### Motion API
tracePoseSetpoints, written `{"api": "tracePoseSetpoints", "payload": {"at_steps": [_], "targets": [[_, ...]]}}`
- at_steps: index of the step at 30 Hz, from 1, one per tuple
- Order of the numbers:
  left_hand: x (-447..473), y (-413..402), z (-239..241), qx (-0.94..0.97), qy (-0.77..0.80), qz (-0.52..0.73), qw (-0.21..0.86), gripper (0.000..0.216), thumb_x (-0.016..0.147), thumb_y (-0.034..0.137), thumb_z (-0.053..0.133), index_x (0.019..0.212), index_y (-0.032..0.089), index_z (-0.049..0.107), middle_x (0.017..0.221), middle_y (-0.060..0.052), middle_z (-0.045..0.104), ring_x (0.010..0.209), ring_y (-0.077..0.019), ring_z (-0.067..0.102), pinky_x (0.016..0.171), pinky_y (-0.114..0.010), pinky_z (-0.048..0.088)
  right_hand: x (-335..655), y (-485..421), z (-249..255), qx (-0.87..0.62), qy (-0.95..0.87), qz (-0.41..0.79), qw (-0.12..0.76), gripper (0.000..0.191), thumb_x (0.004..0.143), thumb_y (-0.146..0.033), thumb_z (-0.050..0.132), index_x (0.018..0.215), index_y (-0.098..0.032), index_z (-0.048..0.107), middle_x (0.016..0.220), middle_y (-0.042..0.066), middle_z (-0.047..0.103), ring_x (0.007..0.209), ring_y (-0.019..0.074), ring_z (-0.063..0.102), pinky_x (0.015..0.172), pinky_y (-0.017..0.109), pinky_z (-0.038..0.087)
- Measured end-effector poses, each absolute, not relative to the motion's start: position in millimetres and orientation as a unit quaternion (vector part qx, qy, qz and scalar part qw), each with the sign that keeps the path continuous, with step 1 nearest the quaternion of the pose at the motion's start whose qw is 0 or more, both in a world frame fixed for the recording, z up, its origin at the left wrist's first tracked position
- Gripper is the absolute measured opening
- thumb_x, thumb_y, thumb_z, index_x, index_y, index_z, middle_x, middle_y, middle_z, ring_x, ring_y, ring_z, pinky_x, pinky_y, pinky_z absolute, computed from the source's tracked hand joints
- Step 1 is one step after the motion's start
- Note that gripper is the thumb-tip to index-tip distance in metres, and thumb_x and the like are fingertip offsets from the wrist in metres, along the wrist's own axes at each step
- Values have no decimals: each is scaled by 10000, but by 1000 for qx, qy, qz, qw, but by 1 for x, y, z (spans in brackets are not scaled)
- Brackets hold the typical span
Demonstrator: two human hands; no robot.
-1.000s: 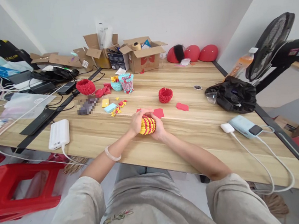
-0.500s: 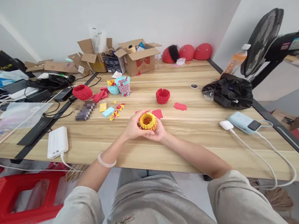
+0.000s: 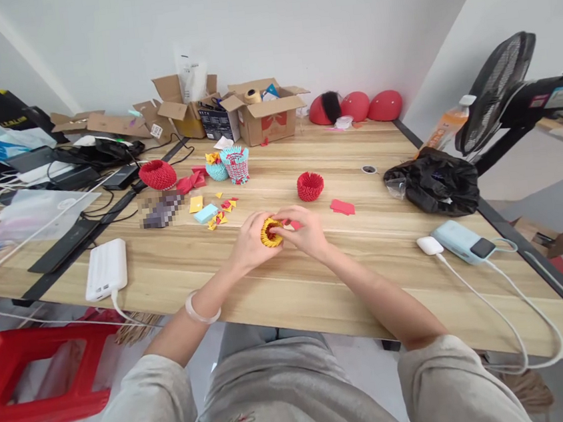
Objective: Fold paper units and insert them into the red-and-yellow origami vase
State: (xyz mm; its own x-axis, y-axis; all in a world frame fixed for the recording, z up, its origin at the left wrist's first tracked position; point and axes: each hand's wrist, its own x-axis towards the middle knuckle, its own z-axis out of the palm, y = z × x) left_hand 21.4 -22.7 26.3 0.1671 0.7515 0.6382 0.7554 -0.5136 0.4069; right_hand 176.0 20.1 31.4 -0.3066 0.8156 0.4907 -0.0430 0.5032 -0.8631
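Observation:
Both my hands hold a small yellow and red folded-paper ring just above the wooden table. My left hand cups it from the left with curled fingers. From the right, my right hand covers the ring's right side, fingers bent over it. Much of the ring is hidden by my fingers. Red paper squares lie just behind my right hand. A red folded-paper bowl stands a little farther back.
A white power bank with a cable lies at the left. A blue power bank and a white charger sit at the right, by a black bag. Cardboard boxes, paper models and scraps fill the back. A fan stands at the right.
The ring went from lying on its side to showing its open top, and now my right hand has come over it from the right, covering most of it.

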Motion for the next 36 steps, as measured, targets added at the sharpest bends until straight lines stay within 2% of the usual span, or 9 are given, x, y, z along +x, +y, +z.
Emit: {"api": "tracePoseSetpoints", "payload": {"at_steps": [2, 6, 11, 18, 25, 28, 31, 33, 36], "targets": [[22, -21, 22, -772, -487, -409, 14, 466, 648, 197, 646, 1098, 200, 526, 1061, -87, 648, 1034, -255, 619, 923, -386, 516, 176, 21, 32, -277, -729, 363, 509, 59, 722, -315, 700, 697, -270, 728, 788, 43, 693, 757, 206, 605, 767, 369, 496], [22, -19, 18, -775, -490, -397, 26, 452, 653, 208, 639, 1090, 190, 525, 1048, -102, 650, 1031, -274, 612, 940, -423, 505, 173, 27, 22, -275, -770, 298, 492, 192, 822, -293, 583, 685, -248, 709, 715, 50, 671, 700, 205, 600, 711, 366, 489], [21, -13, 15, -773, -502, -389, 25, 437, 655, 247, 666, 1064, 180, 528, 1036, -122, 650, 1017, -301, 612, 928, -455, 500, 172, 29, 16, -240, -844, 134, 460, 251, 911, -225, 436, 849, -202, 679, 867, 105, 685, 815, 217, 589, 784, 379, 476], [26, -9, 13, -768, -507, -390, -14, 433, 647, 308, 683, 1038, 192, 537, 1035, -112, 657, 1029, -308, 604, 972, -473, 463, 170, 27, 13, -205, -898, -33, 388, 365, 962, -162, 296, 760, -186, 600, 761, 108, 621, 766, 213, 530, 730, 365, 456], [33, -1, 13, -744, -542, -387, -59, 433, 608, 279, 707, 1010, 192, 569, 1032, -97, 667, 1024, -297, 614, 962, -425, 463, 172, 41, 13, -202, -900, 36, 385, 380, 964, -198, 297, 779, -193, 629, 811, 123, 656, 811, 223, 573, 774, 387, 474], [27, 31, 15, -711, -571, -400, -96, 459, 630, 341, 725, 1038, 185, 583, 945, -63, 680, 904, -264, 641, 848, -373, 500, 186, 61, 15, -228, -858, 104, 449, 231, 931, -274, 442, 932, -202, 662, 1009, 122, 685, 979, 226, 601, 901, 389, 471], [14, 86, 15, -617, -607, -462, -195, 503, 589, 368, 785, 1002, 159, 588, 966, -66, 667, 928, -242, 622, 862, -343, 481, 210, 85, 6, -360, -741, 157, 544, 228, 889, -358, 515, 998, -217, 658, 1125, 108, 672, 1071, 217, 594, 961, 381, 451], [7, 124, 13, -600, -609, -473, -212, 514, 618, 341, 773, 1041, 139, 560, 1024, -91, 658, 951, -225, 620, 868, -336, 480, 227, 98, -6, -463, -668, 170, 558, 280, 898, -387, 462, 962, -197, 657, 1053, 114, 693, 964, 202, 625, 862, 356, 489], [2, 169, 7, -574, -620, -490, -217, 573, 634, 334, 773, 1106, 153, 503, 1139, -116, 613, 1023, -218, 594, 922, -358, 455, 244, 109, -27, -495, -659, 166, 542, 282, 856, -398, 489, 857, -176, 663, 881, 116, 710, 768, 199, 615, 764, 360, 492]]}}
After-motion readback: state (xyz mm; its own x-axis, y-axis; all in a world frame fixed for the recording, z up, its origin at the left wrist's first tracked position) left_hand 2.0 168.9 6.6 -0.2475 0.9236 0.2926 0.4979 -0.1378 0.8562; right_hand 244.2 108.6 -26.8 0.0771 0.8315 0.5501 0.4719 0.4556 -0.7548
